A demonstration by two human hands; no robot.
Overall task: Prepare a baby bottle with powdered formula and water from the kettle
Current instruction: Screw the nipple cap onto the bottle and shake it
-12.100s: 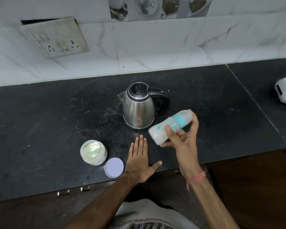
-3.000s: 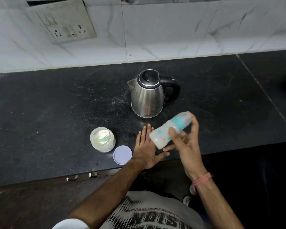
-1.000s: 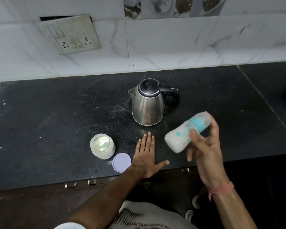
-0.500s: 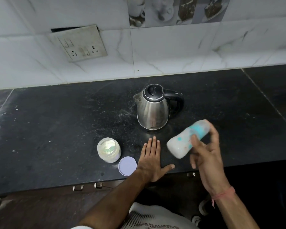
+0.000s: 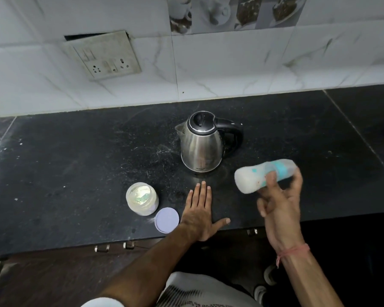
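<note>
My right hand (image 5: 279, 200) grips a capped baby bottle (image 5: 253, 178) with a teal collar, held nearly sideways above the counter's front edge; it holds milky white liquid and looks motion-blurred. My left hand (image 5: 200, 209) lies flat, fingers spread, on the black counter (image 5: 75, 165) just in front of the steel kettle (image 5: 201, 142). The kettle stands upright with its black lid closed and handle to the right. An open jar of formula powder (image 5: 142, 198) stands left of my left hand, its lilac lid (image 5: 166, 220) lying beside it.
A white marble-tiled wall runs behind the counter, with a loose socket plate (image 5: 104, 58) at the upper left. White powder is scattered on the counter around the kettle and jar. Drawer handles (image 5: 113, 247) show below the front edge.
The bottle in my right hand has shifted a little right and tipped flatter, now blurred. My left hand stays flat on the counter. The view has tilted slightly upward.
</note>
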